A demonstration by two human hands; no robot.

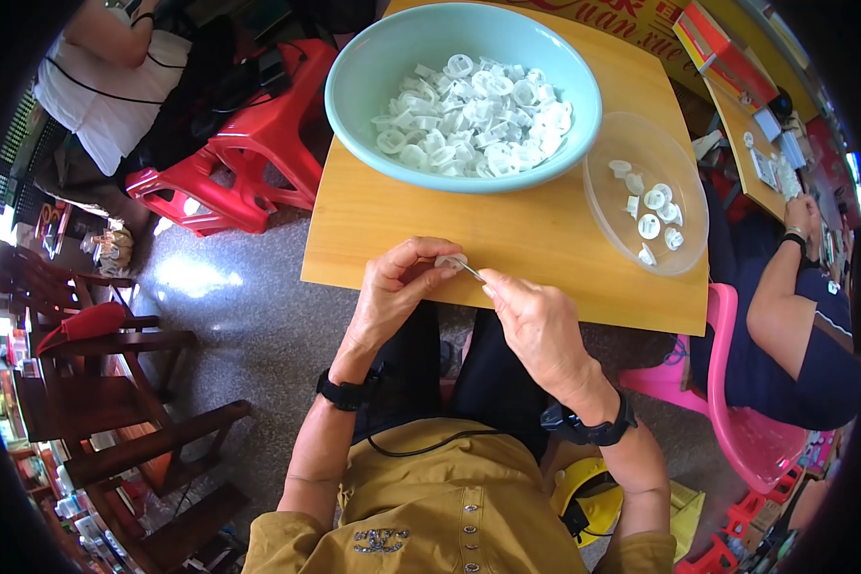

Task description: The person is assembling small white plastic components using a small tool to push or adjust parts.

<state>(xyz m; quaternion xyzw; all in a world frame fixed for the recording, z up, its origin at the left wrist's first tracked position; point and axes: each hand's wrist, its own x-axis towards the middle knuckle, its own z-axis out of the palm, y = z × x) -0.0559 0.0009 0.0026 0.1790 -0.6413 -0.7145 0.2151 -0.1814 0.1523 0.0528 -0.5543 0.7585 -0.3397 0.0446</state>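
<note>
Over the near edge of the wooden table, my left hand (400, 277) pinches a small round white plastic part (452, 261) between thumb and fingers. My right hand (543, 330) is closed on a thin metal tool (473, 274), whose tip meets the part; most of its handle is hidden in my fingers. Beyond my hands a large pale-blue basin (354, 129) holds a heap of similar white plastic parts (478, 110). To its right, a shallow clear plastic bowl (598, 225) contains several more of these parts.
The yellow wooden table (392, 225) ends just under my hands. A pink plastic chair (732, 402) with a seated person is on the right. Red stools (258, 153) and another person are at the far left; a dark wooden chair (96, 344) stands nearer. A yellow bucket-like object (593, 483) is beside me.
</note>
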